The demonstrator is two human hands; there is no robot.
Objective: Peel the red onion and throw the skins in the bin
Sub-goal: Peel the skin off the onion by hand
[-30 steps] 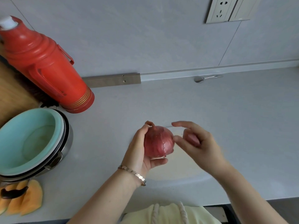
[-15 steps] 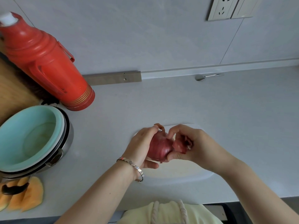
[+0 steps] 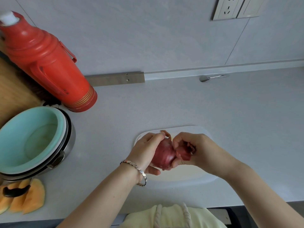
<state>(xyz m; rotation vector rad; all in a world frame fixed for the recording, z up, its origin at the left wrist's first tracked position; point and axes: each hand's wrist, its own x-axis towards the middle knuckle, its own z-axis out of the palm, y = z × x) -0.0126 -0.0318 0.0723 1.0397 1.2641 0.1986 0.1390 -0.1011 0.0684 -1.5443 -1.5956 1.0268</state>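
Above a white cutting board [image 3: 205, 178], the left hand [image 3: 144, 150] is gripping the red onion [image 3: 162, 155], stem end pointing away, while the right hand [image 3: 197, 148] is pinching loosened skins [image 3: 184, 153] at its right flank.

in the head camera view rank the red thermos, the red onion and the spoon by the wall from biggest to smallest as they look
1. red thermos
2. red onion
3. spoon
The spoon lies farther from the camera.
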